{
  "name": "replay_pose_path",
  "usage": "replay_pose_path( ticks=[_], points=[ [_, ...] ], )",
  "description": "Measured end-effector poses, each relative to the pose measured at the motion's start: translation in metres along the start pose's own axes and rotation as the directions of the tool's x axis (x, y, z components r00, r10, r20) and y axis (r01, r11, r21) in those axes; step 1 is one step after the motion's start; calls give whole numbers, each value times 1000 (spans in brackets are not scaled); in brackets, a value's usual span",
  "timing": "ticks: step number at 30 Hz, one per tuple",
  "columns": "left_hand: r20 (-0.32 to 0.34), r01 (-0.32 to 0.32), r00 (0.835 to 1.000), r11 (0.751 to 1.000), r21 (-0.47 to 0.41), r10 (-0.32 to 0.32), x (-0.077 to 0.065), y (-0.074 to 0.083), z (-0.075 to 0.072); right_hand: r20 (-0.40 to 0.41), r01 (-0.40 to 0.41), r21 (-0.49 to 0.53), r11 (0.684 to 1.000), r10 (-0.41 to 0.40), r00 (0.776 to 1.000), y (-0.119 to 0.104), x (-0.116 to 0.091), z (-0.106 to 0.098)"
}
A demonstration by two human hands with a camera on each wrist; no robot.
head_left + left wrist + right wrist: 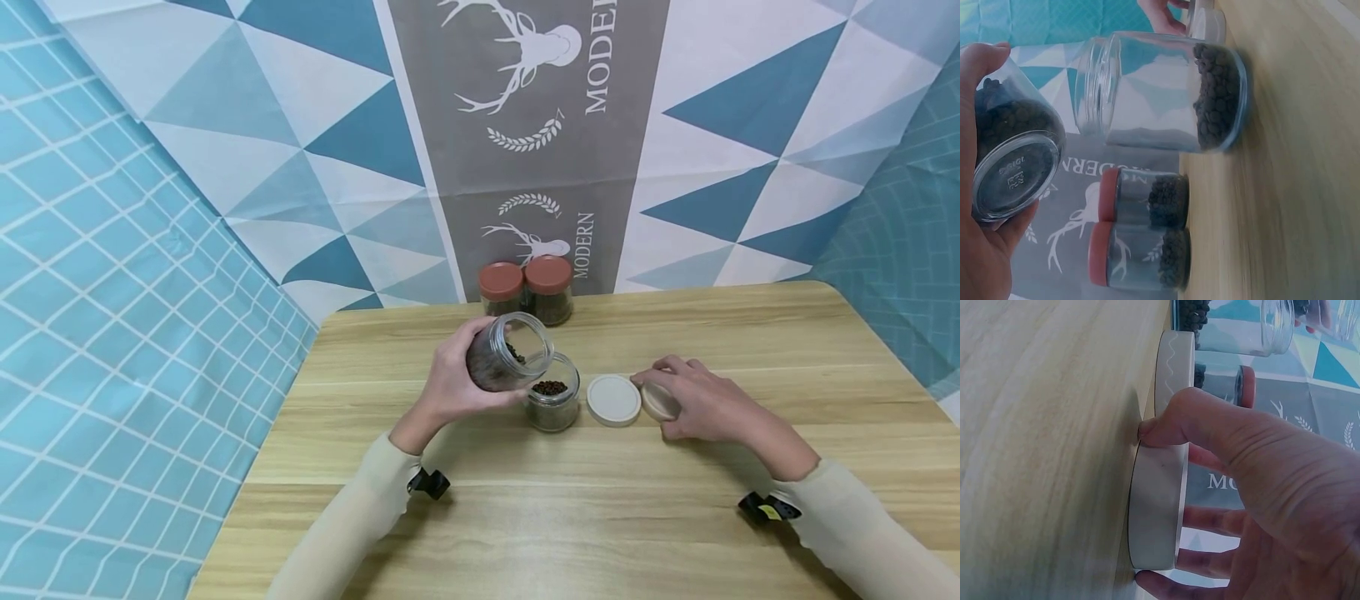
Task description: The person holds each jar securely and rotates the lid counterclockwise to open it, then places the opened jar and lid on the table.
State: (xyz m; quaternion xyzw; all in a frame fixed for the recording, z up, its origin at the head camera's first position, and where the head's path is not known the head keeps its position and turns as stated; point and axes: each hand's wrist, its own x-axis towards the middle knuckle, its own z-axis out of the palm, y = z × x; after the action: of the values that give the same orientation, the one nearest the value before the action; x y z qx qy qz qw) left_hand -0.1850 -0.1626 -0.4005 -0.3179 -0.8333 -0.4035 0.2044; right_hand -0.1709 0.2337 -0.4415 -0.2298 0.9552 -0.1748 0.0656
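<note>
My left hand (452,375) grips a clear glass jar (489,363) without a lid, tilted with its mouth to the right. Dark, small, bean-like pieces (1019,119) lie inside it. Just below and right of its mouth stands an open glass jar (553,417), upright on the table, with similar dark pieces (1216,97) at its bottom. My right hand (705,404) holds a pale round lid (1159,506) by its edge, thumb on one side and fingers around the other, low at the tabletop. A second pale lid (613,400) lies flat between that hand and the standing jar.
Two closed jars with red lids, the left one (501,282) and the right one (548,275), stand side by side at the table's back edge. Behind them hangs a patterned cloth (360,183). The wooden table (585,517) extends toward me.
</note>
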Motion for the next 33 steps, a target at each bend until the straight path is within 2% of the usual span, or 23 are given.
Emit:
replay_pose_path(
  ticks=[9, 16, 21, 25, 30, 33],
  points=[
    [-5, 23, 1000, 999, 22, -23, -14, -9, -14, 4, -7, 0, 1000, 7, 1000, -1, 0, 1],
    [-19, 44, 999, 999, -9, -44, -19, -13, -20, 2, -8, -9, 1000, 8, 1000, -1, 0, 0],
    [-6, 97, 995, 990, -102, -98, -20, -14, -21, 8, -12, -2, 1000, 12, 1000, -1, 0, 0],
    [13, 129, 992, 966, -223, -129, -21, -15, -21, 7, -11, -3, 1000, 12, 1000, -1, 0, 1],
    [-1, 127, 991, 929, -348, -135, -22, -17, -21, 5, -11, -3, 1000, 11, 1000, 0, 0, 0],
    [-27, 96, 993, 907, -409, -118, -21, -19, -21, 6, -10, -2, 1000, 10, 1000, 0, 0, 0]
  ],
)
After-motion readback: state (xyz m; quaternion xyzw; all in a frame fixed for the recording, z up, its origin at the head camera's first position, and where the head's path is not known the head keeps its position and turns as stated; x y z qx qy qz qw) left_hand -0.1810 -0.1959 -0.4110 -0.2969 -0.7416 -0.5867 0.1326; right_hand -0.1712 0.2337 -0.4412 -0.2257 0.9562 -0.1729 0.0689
